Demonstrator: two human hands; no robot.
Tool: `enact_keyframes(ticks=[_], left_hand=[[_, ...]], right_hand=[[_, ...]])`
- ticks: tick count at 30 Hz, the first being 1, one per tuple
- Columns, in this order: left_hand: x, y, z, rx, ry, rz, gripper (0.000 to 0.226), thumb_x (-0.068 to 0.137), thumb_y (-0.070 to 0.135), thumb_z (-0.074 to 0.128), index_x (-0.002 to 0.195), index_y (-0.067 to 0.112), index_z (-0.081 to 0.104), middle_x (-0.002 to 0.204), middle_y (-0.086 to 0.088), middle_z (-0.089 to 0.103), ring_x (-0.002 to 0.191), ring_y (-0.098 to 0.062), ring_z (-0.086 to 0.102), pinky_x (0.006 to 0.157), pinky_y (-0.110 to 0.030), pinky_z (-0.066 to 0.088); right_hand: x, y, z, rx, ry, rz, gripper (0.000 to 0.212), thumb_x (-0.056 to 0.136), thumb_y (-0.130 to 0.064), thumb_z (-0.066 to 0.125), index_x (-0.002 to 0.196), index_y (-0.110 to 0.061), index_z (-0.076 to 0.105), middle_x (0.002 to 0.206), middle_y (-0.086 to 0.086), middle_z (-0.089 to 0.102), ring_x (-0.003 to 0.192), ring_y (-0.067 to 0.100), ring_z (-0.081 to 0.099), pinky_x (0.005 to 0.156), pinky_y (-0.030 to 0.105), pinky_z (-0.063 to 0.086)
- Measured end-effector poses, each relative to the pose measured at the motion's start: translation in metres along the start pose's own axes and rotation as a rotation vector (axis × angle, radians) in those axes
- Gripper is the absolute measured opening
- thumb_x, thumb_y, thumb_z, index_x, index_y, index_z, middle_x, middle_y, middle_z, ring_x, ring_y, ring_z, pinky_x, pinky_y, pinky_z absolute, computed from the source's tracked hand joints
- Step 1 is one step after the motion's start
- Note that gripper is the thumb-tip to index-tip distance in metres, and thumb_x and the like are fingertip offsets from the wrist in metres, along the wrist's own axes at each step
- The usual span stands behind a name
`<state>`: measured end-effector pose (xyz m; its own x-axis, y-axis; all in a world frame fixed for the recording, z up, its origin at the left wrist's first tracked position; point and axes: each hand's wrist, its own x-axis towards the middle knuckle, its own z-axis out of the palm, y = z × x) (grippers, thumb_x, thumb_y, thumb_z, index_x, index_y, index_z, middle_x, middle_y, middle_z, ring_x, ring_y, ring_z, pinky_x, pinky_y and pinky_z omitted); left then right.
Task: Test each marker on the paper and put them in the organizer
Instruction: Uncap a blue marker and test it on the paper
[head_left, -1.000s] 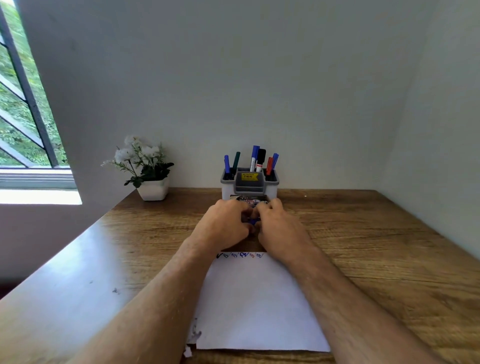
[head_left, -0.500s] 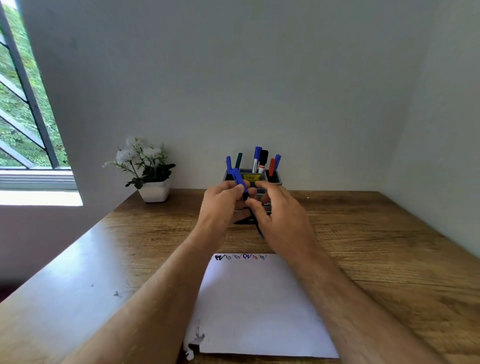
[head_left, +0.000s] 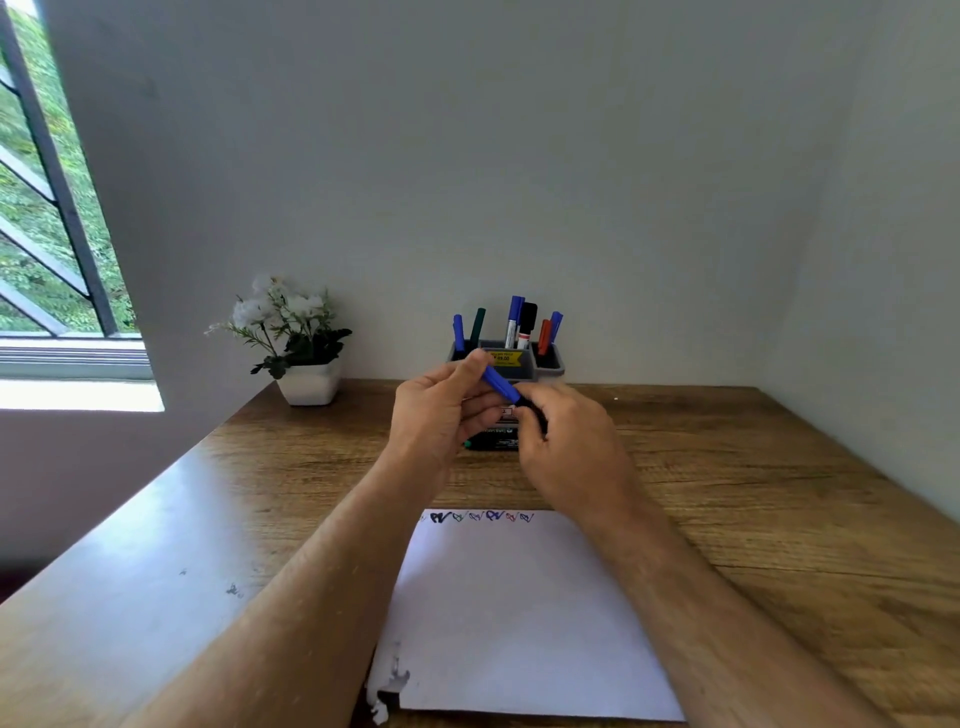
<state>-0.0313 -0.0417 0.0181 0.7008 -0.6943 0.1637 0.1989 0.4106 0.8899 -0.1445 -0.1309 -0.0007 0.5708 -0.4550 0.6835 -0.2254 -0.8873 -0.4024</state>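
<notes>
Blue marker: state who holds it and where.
Both hands: left hand pinches the blue marker at its cap end; right hand grips its dark body.

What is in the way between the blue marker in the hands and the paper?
Nothing visible. The blue marker is held above the wooden desk by the left hand and right hand, and the white paper sheet lies bare just below them.

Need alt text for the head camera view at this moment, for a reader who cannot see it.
Two bare hands hold a blue-capped marker above a wooden desk, the left hand gripping the cap end and the right hand the barrel. Behind stands a grey organizer holding six markers; in front lies paper with test scribbles along its far edge.
</notes>
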Motion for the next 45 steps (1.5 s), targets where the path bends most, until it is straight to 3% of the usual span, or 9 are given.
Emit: enact_keyframes(ticks=[4, 9, 13, 18, 26, 31, 34, 38, 45], left_hand=[[0.0, 0.0, -0.002, 0.015, 0.0, -0.015, 0.023, 0.092, 0.026, 0.069, 0.103, 0.007, 0.075, 0.094, -0.015, 0.078, 0.08, -0.019, 0.077, 0.063, -0.024, 0.061], [0.0, -0.001, 0.0, 0.004, -0.016, -0.023, 0.02, 0.096, 0.021, 0.064, 0.105, 0.007, 0.075, 0.095, -0.014, 0.078, 0.076, -0.016, 0.075, 0.063, -0.024, 0.061], [0.0, -0.001, 0.0, -0.009, -0.023, -0.024, 0.02, 0.097, 0.021, 0.063, 0.104, 0.007, 0.075, 0.095, -0.015, 0.078, 0.076, -0.017, 0.075, 0.063, -0.024, 0.061], [0.0, -0.001, 0.001, -0.02, -0.043, 0.007, 0.02, 0.097, 0.022, 0.062, 0.102, 0.008, 0.076, 0.093, -0.014, 0.078, 0.077, -0.016, 0.075, 0.063, -0.023, 0.06], [0.0, -0.002, 0.003, 0.027, 0.024, 0.113, 0.017, 0.098, 0.019, 0.06, 0.099, 0.01, 0.073, 0.087, -0.011, 0.078, 0.078, -0.019, 0.076, 0.065, -0.023, 0.061], [-0.001, -0.001, -0.002, 0.26, 0.294, 0.231, 0.016, 0.1, 0.023, 0.059, 0.101, 0.014, 0.072, 0.086, -0.005, 0.076, 0.069, -0.008, 0.071, 0.065, -0.024, 0.059], [-0.007, 0.002, -0.001, 0.435, 0.333, 0.314, 0.015, 0.102, 0.026, 0.057, 0.102, 0.019, 0.071, 0.085, 0.0, 0.075, 0.067, -0.007, 0.071, 0.058, -0.02, 0.058], [-0.011, -0.01, 0.01, 0.46, 0.296, 0.238, 0.012, 0.103, 0.028, 0.055, 0.1, 0.024, 0.067, 0.087, -0.001, 0.073, 0.072, -0.01, 0.073, 0.053, -0.022, 0.058], [0.003, -0.021, 0.0, 0.436, 0.37, 0.102, 0.017, 0.104, 0.026, 0.052, 0.109, 0.016, 0.065, 0.093, -0.005, 0.07, 0.073, -0.013, 0.07, 0.054, -0.027, 0.06]], right_hand=[[0.0, 0.0, 0.001, -0.025, 0.005, 0.024, 0.026, 0.099, -0.031, 0.05, 0.117, -0.021, 0.066, 0.092, -0.003, 0.066, 0.075, 0.009, 0.06, 0.064, 0.032, 0.056], [0.001, 0.0, -0.004, -0.049, 0.041, 0.036, 0.035, 0.1, -0.042, 0.05, 0.115, -0.018, 0.069, 0.082, -0.004, 0.068, 0.065, 0.007, 0.059, 0.052, 0.021, 0.046], [0.001, 0.0, -0.006, -0.066, 0.016, 0.044, 0.037, 0.098, -0.043, 0.051, 0.118, -0.018, 0.069, 0.082, -0.004, 0.067, 0.066, 0.008, 0.06, 0.054, 0.024, 0.048], [0.002, 0.0, -0.008, -0.07, 0.041, 0.06, 0.04, 0.097, -0.049, 0.051, 0.113, -0.019, 0.072, 0.073, -0.006, 0.064, 0.056, 0.005, 0.055, 0.045, 0.018, 0.034], [0.003, 0.003, -0.009, -0.079, 0.014, 0.178, 0.04, 0.092, -0.062, 0.051, 0.073, -0.027, 0.057, 0.053, -0.012, 0.051, 0.044, 0.004, 0.048, 0.04, 0.017, 0.026], [-0.006, 0.01, -0.01, -0.086, -0.08, 0.272, 0.028, 0.095, -0.042, 0.056, 0.101, -0.021, 0.073, 0.07, -0.011, 0.063, 0.058, 0.002, 0.058, 0.043, 0.014, 0.04], [-0.011, 0.013, -0.018, -0.086, -0.123, 0.341, 0.03, 0.09, -0.048, 0.058, 0.094, -0.022, 0.072, 0.065, -0.013, 0.06, 0.056, 0.003, 0.057, 0.041, 0.018, 0.035], [-0.019, 0.012, -0.02, -0.188, -0.206, 0.348, 0.043, 0.082, -0.066, 0.057, 0.067, -0.027, 0.048, 0.064, -0.009, 0.058, 0.056, 0.007, 0.053, 0.044, 0.024, 0.03], [-0.024, 0.008, 0.005, -0.306, -0.046, 0.281, 0.043, 0.096, -0.058, 0.039, 0.091, -0.024, 0.065, 0.07, -0.005, 0.058, 0.058, 0.015, 0.05, 0.044, 0.024, 0.028]])
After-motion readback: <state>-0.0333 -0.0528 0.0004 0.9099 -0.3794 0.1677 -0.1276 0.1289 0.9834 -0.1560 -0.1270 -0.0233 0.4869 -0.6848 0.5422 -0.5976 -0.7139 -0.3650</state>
